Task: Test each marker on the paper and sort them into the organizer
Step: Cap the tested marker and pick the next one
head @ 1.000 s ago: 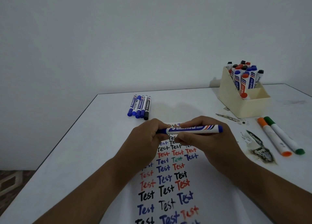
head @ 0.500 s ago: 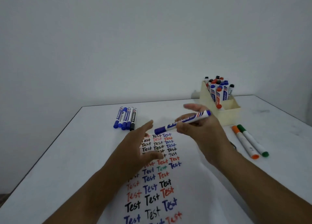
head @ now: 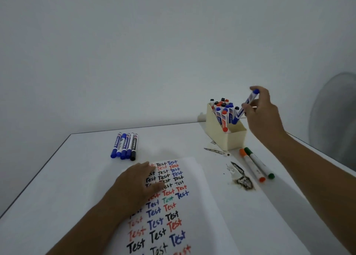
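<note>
A: How far along, going left to right from the organizer (head: 225,137)?

B: Well left of it, five markers (head: 124,146) lie in a row, likely untested. Nearer, the left hand (head: 134,185) rests flat, fingers straight, on the paper (head: 202,216), which is full of "Test" words.

A: And at the organizer?

B: Many markers stand in it. The right hand (head: 260,112) pinches a blue marker (head: 245,106), its lower end at the opening. Just right, an orange marker (head: 251,165) and a green marker (head: 260,163) wait.
</note>
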### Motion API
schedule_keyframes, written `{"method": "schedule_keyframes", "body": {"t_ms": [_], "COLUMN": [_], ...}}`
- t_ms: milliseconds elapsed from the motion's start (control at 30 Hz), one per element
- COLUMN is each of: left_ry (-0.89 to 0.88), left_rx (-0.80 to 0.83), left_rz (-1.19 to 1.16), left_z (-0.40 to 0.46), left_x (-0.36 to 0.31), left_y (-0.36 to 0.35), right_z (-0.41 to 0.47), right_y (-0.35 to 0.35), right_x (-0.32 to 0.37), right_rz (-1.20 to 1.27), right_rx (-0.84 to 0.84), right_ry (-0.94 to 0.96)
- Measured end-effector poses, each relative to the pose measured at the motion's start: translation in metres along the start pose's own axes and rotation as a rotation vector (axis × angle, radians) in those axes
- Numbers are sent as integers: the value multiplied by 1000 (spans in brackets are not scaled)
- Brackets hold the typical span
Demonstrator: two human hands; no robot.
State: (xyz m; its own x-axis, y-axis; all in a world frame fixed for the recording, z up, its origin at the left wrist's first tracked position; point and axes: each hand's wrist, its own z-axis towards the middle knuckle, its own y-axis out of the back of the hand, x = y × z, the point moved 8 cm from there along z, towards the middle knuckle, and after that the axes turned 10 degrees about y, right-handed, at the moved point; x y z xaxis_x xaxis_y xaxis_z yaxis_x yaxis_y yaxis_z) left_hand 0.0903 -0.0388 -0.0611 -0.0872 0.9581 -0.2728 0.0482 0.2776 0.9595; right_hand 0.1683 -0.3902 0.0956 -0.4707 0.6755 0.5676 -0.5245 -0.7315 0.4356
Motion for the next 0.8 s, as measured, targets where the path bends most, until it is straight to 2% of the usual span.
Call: {"method": "schedule_keyframes", "body": {"t_ms": [233, 333, 400, 467, 567, 633, 700, 800], "left_ry": [3, 2, 1, -4, -7, -6, -1, 15], "left_rx": [-7, -3, -5, -14, -22, -29, -37, -73], "left_rz": [13, -1, -5, -11, -17, -49, -122, -237], "left_z": [0, 0, 0, 1, 2, 3, 4, 3], "left_x": [-1, 0, 0, 0, 0, 2, 3, 4], "left_y": [2, 1, 2, 3, 4, 4, 6, 11], "right_z": [-1, -4, -4, -3, -13, -30, -50, -88], "right_y": [-57, -71, -70, -59, -44, -50, -70, -118], "right_x": [-38, -47, -49, -41, -1, 36, 67, 98], "right_rz": [-270, -341, -383, -446, -524, -451, -337, -295], "right_rx": [381, 462, 437, 299, 46, 2, 122, 497], "right_ry": [-66, -64, -64, -35, 136, 291, 426, 488]}}
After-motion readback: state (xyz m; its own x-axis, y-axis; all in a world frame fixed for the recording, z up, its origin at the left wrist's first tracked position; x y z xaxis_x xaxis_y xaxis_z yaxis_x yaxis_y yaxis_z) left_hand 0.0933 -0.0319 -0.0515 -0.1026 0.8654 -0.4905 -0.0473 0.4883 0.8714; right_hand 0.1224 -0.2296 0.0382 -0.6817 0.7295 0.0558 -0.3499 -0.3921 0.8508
